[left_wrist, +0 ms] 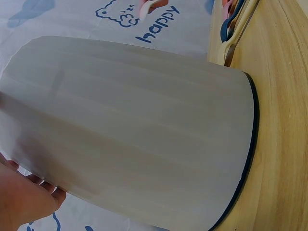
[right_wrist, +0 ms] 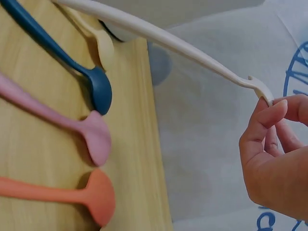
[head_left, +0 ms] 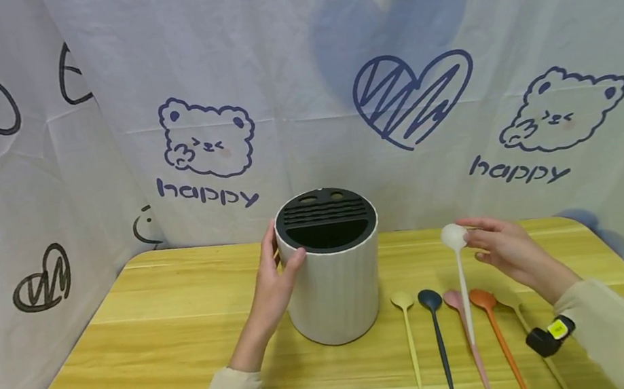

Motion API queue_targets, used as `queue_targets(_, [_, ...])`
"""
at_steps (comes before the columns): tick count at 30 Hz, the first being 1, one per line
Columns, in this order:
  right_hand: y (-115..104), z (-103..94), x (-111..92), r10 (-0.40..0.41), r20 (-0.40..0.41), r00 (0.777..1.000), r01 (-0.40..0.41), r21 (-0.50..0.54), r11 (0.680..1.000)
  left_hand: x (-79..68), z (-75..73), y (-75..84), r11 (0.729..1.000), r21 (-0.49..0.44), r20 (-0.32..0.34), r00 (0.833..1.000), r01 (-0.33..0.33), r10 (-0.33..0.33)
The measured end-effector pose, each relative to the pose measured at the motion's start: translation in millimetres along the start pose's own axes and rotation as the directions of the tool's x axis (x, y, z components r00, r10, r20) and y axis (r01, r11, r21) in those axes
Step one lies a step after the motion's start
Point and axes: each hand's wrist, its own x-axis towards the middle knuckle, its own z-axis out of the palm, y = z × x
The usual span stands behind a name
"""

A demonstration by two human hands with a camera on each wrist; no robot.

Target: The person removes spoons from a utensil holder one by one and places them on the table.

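A pale ribbed utensil holder (head_left: 333, 294) with a slotted black lid (head_left: 325, 218) stands upright on the table. My left hand (head_left: 269, 291) holds its left side near the top, thumb at the front rim and fingers round the side. In the left wrist view the holder's wall (left_wrist: 134, 125) fills most of the picture, with the left hand (left_wrist: 26, 199) at its lower left edge. To the right, my right hand (head_left: 511, 254) pinches a white spoon (head_left: 464, 293) by the bowl, its handle hanging down. The right wrist view shows thumb and fingertips at the edge of that bowl.
A yellow spoon (head_left: 409, 336), a dark blue spoon (head_left: 439, 338), a pink spoon (head_left: 482, 369), an orange spoon (head_left: 501, 338) and a tan spoon (head_left: 521, 314) lie in a row on the wooden table (head_left: 128, 352). A printed cloth (head_left: 304, 147) hangs behind.
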Motion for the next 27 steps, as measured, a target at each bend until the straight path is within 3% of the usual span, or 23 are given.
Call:
queue_targets(15, [11, -37.6, -6, 0.052, 0.109, 0.993, -0.057, 0.044, 0.997, 0.4, -0.2, -1.1, 1.0, -0.004, -0.007, 1.0, -0.009, 0.009])
queue_targets(27, [21, -77.1, -9, 0.094, 0.172, 0.981, -0.097, 0.01, 0.995, -0.2, -0.2, -2.1, 1.0, -0.014, -0.002, 1.0, -0.015, 0.015])
